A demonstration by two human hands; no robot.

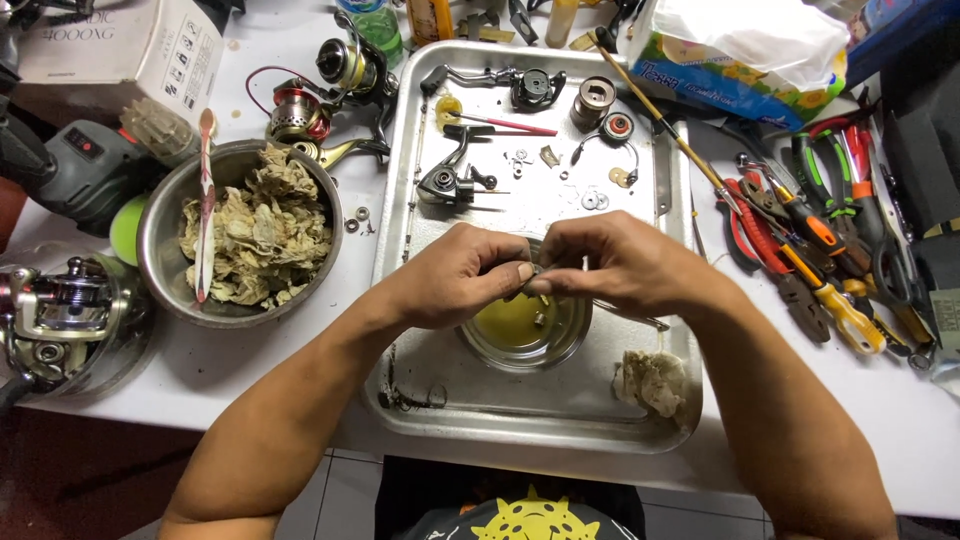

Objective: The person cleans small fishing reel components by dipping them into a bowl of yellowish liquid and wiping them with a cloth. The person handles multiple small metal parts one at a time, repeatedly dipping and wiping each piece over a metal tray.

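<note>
While I watch from the head camera, both hands meet over a small glass bowl (pixel 524 335) of yellowish oily liquid that sits on a metal tray (pixel 560 425) on the white desk (pixel 330 300). My left hand (pixel 455 275) and right hand (pixel 610 262) are each pressed together at the fingertips, pinching a small dark metal part (pixel 534 276) between them, just above the bowl. I judge the part light, rigid and probably slick with oil, so it wants a firm fingertip grip on its edges, held low over the bowl. Further up the tray lie dismantled fishing reel pieces (pixel 450 185), washers and a handle. Left of the tray stands a steel bowl (pixel 160 250) of soiled rags with a toothbrush (pixel 205 215); pliers and screwdrivers (pixel 810 240) lie to the right.
</note>
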